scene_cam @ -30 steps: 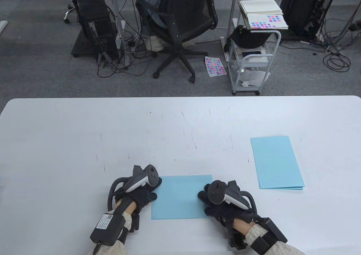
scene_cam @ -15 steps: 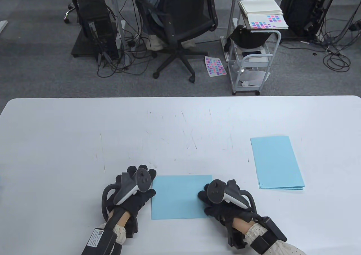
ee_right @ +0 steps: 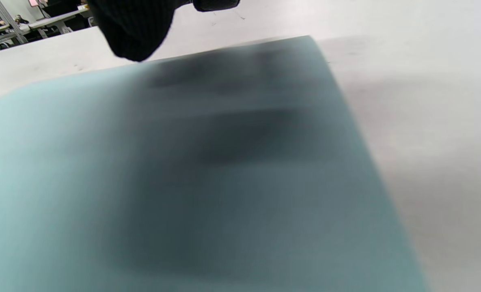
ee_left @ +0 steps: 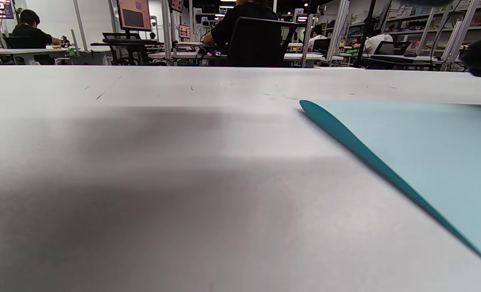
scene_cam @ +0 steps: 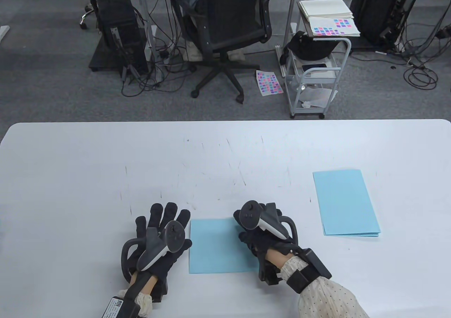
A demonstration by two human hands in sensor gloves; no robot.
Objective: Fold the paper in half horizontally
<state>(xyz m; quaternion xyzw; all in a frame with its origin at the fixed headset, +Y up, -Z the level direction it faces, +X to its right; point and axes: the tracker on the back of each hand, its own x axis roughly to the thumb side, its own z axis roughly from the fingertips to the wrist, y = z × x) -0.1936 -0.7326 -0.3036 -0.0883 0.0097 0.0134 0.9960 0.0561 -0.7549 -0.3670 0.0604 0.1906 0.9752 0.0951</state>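
A white table with rounded corners and fine dark scratch marks carries everything. A folded light-blue paper lies flat on it between the two hands, just beside the left hand, which rests spread on the bare tabletop, and under the right hand. A second light-blue folded sheet lies well apart, beyond and to the right of the right hand.

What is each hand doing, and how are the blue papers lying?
left hand: flat on the table beside the folded paper, fingers spread, holding nothing.
right hand: lies over the folded paper's right part; fingers hidden.
folded paper: folded, left edge slightly lifted.
paper stack: flat, untouched, off to the right.
table: white, scratched.
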